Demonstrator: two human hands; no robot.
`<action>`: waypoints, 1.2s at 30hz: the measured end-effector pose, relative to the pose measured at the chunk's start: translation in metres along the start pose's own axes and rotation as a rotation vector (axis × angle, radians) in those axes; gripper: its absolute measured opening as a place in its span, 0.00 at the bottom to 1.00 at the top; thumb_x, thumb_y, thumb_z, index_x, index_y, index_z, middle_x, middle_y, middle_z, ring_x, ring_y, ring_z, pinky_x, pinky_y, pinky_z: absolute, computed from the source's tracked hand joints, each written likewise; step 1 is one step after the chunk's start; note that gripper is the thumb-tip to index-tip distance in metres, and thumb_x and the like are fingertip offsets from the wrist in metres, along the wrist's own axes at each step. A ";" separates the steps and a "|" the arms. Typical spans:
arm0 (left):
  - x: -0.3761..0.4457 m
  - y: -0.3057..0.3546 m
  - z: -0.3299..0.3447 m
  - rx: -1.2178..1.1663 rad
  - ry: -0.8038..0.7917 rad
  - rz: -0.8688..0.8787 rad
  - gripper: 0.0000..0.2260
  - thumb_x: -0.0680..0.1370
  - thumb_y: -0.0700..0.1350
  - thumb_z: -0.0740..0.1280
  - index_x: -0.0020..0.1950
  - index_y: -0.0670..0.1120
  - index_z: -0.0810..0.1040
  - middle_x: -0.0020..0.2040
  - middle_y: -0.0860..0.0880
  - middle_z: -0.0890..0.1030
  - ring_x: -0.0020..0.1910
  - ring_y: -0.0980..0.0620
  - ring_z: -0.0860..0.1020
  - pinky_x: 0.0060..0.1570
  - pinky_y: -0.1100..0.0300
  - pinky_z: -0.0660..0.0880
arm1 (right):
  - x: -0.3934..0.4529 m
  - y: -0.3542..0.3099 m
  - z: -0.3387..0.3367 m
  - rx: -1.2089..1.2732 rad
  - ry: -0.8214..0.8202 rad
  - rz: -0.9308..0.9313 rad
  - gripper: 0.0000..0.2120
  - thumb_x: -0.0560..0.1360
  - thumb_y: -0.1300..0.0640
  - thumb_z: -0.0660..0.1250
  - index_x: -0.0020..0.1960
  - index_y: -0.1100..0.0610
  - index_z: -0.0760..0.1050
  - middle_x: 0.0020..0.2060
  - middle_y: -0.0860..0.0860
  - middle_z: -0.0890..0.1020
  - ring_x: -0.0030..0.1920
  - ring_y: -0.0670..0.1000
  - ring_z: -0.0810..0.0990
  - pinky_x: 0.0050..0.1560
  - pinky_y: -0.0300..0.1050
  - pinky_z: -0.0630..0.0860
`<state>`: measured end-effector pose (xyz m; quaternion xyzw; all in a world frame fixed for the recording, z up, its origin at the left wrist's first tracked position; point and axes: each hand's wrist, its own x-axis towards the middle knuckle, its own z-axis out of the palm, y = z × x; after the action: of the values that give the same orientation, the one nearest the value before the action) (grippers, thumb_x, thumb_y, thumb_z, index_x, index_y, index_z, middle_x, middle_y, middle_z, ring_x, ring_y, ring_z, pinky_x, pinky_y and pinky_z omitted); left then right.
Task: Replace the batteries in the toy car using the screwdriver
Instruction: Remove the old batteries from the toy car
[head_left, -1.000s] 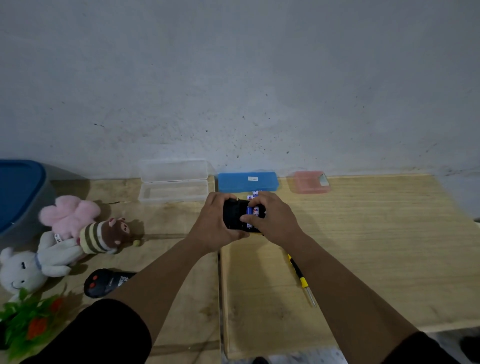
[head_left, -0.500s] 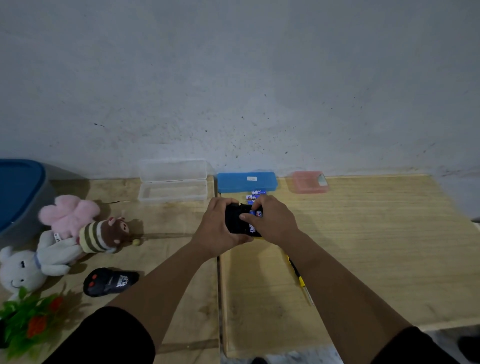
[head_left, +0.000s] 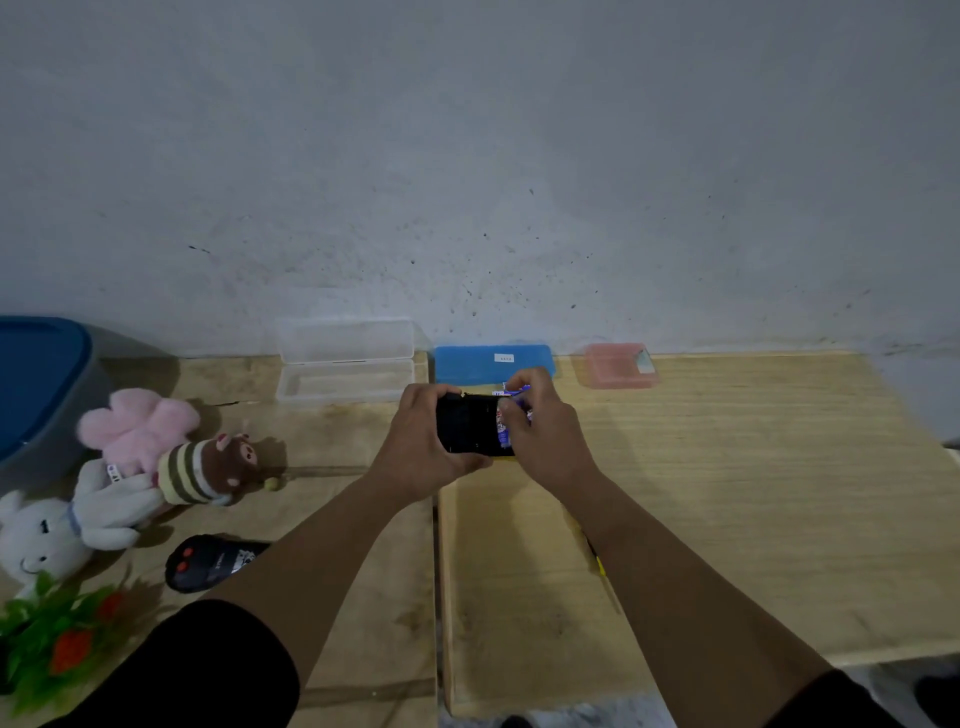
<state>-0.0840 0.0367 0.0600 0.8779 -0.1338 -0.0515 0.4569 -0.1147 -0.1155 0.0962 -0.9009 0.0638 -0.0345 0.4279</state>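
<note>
My left hand (head_left: 421, 447) grips a black toy car (head_left: 465, 423), held just above the table near the far edge with its underside toward me. My right hand (head_left: 545, 441) is at the car's right end, its fingertips pinched on a blue-and-white battery (head_left: 503, 434) that sits at the open compartment. A second bluish battery end shows between the fingers at the far side. The screwdriver (head_left: 600, 565) lies on the table under my right forearm; only a small yellow bit of its handle shows.
Along the wall stand an open clear plastic box (head_left: 345, 382), a blue case (head_left: 491, 361) and a pink case (head_left: 618, 364). Plush toys (head_left: 156, 447), a black remote (head_left: 208, 561), a blue-lidded bin (head_left: 36, 379) and a fake plant (head_left: 47, 639) fill the left side.
My right fingers have shifted along the car's right end, from pressing on the batteries to pinching one. My forearm now covers more of the screwdriver. The left hand has held the car almost still.
</note>
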 end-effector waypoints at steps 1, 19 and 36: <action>0.000 -0.001 0.000 0.001 0.000 -0.003 0.37 0.59 0.45 0.81 0.64 0.46 0.68 0.58 0.51 0.66 0.53 0.58 0.70 0.49 0.74 0.66 | 0.002 0.002 -0.002 -0.038 -0.019 0.012 0.07 0.79 0.58 0.58 0.57 0.56 0.67 0.47 0.56 0.79 0.44 0.55 0.79 0.44 0.51 0.78; -0.001 -0.002 0.006 0.007 -0.020 0.056 0.37 0.60 0.45 0.81 0.64 0.46 0.68 0.58 0.52 0.65 0.54 0.57 0.70 0.51 0.74 0.67 | 0.009 0.010 -0.011 -0.228 -0.202 0.099 0.11 0.75 0.49 0.67 0.50 0.54 0.70 0.44 0.52 0.76 0.45 0.54 0.78 0.47 0.53 0.79; 0.000 -0.003 0.008 -0.006 -0.007 0.043 0.37 0.60 0.45 0.81 0.64 0.45 0.68 0.57 0.52 0.65 0.53 0.58 0.70 0.46 0.80 0.65 | 0.004 0.010 0.001 -0.242 -0.154 0.008 0.13 0.74 0.53 0.68 0.55 0.55 0.69 0.51 0.52 0.77 0.48 0.53 0.75 0.48 0.47 0.72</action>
<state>-0.0850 0.0319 0.0529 0.8732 -0.1541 -0.0451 0.4602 -0.1114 -0.1213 0.0878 -0.9457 0.0382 0.0446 0.3198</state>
